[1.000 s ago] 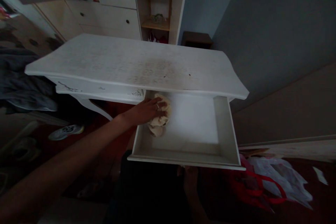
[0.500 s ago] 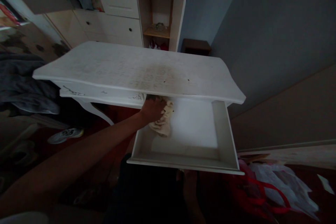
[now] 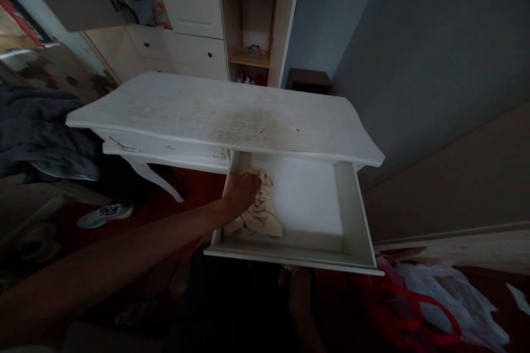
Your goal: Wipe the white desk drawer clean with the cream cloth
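A white desk (image 3: 215,116) stands in front of me with its right drawer (image 3: 351,204) pulled out. My left hand (image 3: 239,190) reaches into the drawer's left side and grips a crumpled beige cloth (image 3: 260,215) that lies on the drawer floor near the front corner. My right hand (image 3: 300,287) is below the drawer's front panel in deep shadow; its fingers are hidden behind the panel.
A white wardrobe with open shelves (image 3: 248,27) stands behind the desk. Dark clothes (image 3: 37,132) lie at left, a sneaker (image 3: 103,215) on the red floor. A red-handled bag (image 3: 414,309) with white plastic lies at lower right. A grey wall (image 3: 434,55) closes the right side.
My left hand has drawn the cloth from the back left of the drawer toward the front left corner. The view has tilted slightly upward.
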`<state>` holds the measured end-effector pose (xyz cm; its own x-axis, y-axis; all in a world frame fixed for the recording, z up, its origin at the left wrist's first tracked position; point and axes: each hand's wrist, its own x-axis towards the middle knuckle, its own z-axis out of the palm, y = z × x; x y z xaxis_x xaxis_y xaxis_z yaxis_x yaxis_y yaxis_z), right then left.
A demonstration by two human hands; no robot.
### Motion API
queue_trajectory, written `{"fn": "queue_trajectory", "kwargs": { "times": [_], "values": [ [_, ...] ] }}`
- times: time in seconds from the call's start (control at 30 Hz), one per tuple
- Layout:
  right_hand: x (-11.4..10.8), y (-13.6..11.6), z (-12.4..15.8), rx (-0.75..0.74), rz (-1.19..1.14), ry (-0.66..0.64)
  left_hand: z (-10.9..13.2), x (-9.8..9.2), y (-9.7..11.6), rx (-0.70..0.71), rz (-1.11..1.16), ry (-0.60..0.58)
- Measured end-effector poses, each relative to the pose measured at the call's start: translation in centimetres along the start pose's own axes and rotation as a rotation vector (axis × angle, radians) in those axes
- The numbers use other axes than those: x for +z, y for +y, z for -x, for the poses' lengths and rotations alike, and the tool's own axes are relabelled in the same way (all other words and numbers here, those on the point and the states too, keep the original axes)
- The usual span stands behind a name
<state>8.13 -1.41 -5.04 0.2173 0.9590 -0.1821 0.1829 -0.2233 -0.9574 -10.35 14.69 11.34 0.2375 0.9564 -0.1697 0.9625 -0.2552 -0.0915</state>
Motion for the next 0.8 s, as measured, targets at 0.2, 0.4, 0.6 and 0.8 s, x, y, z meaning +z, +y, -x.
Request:
{"fn": "queue_trajectory", "kwargs": {
  "times": [0.2,0.4,0.6,0.8],
  "values": [
    [0.0,0.2,0.0,-0.049,-0.035,0.005,0.3,-0.7,0.6,-0.057,0.006,0.041],
    [-0.1,-0.1,-0.1,-0.047,-0.035,0.007,-1.4,1.2,0.5,-0.088,-0.091,0.164],
    [-0.3,0.6,-0.2,-0.07,-0.008,0.015,-4.2,2.0,0.4,-0.131,-0.023,0.123],
    [-0.2,0.1,-0.1,-0.076,0.023,0.075,-4.2,0.9,1.4,-0.1,-0.083,0.047]
  ]
}}
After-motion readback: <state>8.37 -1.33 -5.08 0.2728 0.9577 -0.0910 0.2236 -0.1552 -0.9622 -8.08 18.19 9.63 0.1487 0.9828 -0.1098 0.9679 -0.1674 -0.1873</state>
